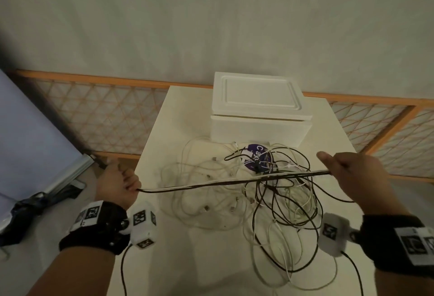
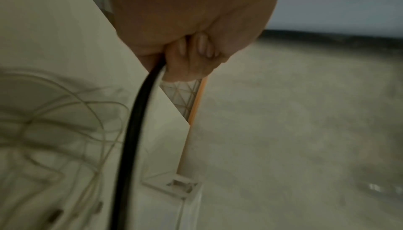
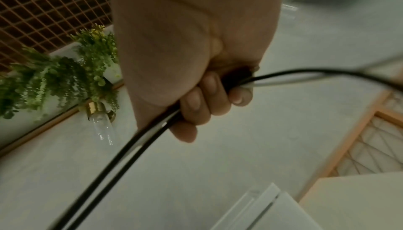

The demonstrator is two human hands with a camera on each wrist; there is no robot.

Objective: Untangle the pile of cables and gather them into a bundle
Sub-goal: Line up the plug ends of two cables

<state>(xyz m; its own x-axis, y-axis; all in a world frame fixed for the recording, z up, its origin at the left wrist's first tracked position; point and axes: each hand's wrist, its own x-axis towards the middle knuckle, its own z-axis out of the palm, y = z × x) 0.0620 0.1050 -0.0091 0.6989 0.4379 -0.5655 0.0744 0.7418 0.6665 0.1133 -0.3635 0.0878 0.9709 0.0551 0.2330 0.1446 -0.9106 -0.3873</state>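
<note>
A tangled pile of black and white cables (image 1: 270, 199) lies on the white table (image 1: 187, 112). A run of black and white strands (image 1: 211, 184) is stretched taut above the pile between my two hands. My left hand (image 1: 122, 184) grips its left end in a fist off the table's left edge; the black cable (image 2: 139, 113) leaves the curled fingers (image 2: 191, 56). My right hand (image 1: 352, 171) grips the right end, thumb out, with fingers (image 3: 202, 102) curled round black and white cables (image 3: 122, 158).
A white foam box (image 1: 258, 108) with its lid on stands at the back of the table, a purple round label (image 1: 257, 157) just in front of it under the cables. An orange lattice railing (image 1: 94, 112) runs behind. Dark items (image 1: 35, 202) lie on the floor at left.
</note>
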